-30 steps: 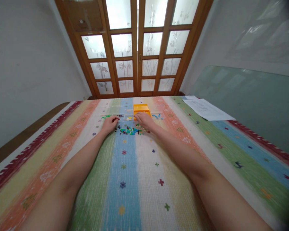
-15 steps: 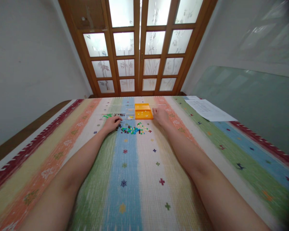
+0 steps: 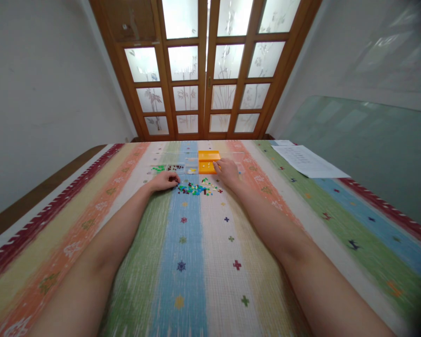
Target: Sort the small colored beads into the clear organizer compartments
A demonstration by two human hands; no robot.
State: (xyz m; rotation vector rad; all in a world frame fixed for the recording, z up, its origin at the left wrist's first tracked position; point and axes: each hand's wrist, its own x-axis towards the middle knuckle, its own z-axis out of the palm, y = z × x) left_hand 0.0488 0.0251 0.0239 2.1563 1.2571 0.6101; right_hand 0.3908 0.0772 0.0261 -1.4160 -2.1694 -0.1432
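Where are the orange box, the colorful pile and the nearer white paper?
Orange box (image 3: 208,156): head view, inside its far half.
Colorful pile (image 3: 195,189): head view, on its middle.
Nearer white paper (image 3: 307,162): head view, mid-sheet.

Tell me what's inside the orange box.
Small pale pieces lie in the near half of the orange box. The right hand covers that half's right side, so anything there is hidden.

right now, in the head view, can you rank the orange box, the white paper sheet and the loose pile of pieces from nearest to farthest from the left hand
1. Loose pile: just right of the left hand.
2. Orange box: beyond the pile, farther right.
3. White paper sheet: far off to the right.
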